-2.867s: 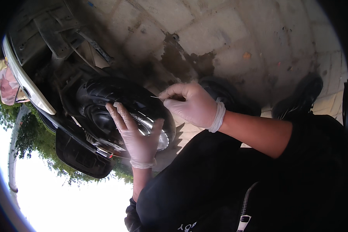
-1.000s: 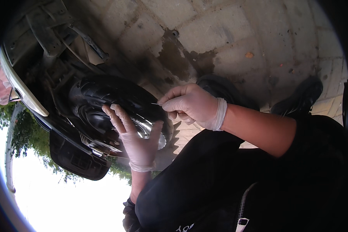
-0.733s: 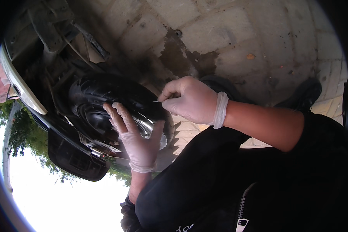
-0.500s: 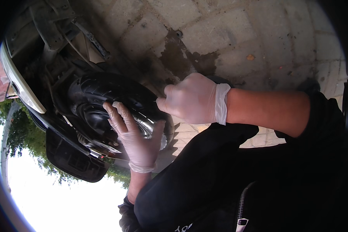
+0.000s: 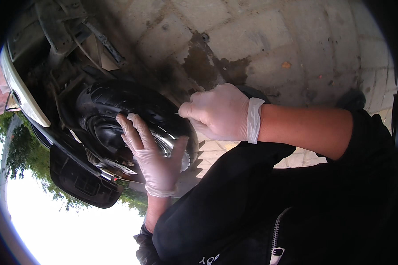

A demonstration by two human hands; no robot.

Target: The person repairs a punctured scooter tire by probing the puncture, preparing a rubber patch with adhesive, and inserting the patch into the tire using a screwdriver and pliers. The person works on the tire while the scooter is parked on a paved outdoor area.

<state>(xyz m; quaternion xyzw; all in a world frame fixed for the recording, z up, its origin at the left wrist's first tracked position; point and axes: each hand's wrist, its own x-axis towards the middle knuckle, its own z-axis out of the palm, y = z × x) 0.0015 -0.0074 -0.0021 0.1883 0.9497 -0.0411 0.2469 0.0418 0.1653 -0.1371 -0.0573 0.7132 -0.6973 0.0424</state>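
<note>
Head view: counted two gloves (image 5: pixel 254 120), with one hand inside each. Saw the left hand (image 5: pixel 153 162) with fingers and thumb spread wide over the side of one black tyre (image 5: pixel 132 99); could not tell if touching. Saw the right hand (image 5: pixel 219 113) pinched narrow just by the tyre's tread, on one tiny pale tip (image 5: pixel 177 113), too small to name. Found the tyre around one black wheel (image 5: pixel 104 134), left of the right hand and partly behind the left. Counted also one white panel (image 5: pixel 28 101), one black flap (image 5: pixel 82 176) and one dark patch (image 5: pixel 199 66) on the paving (image 5: pixel 256 37).
</note>
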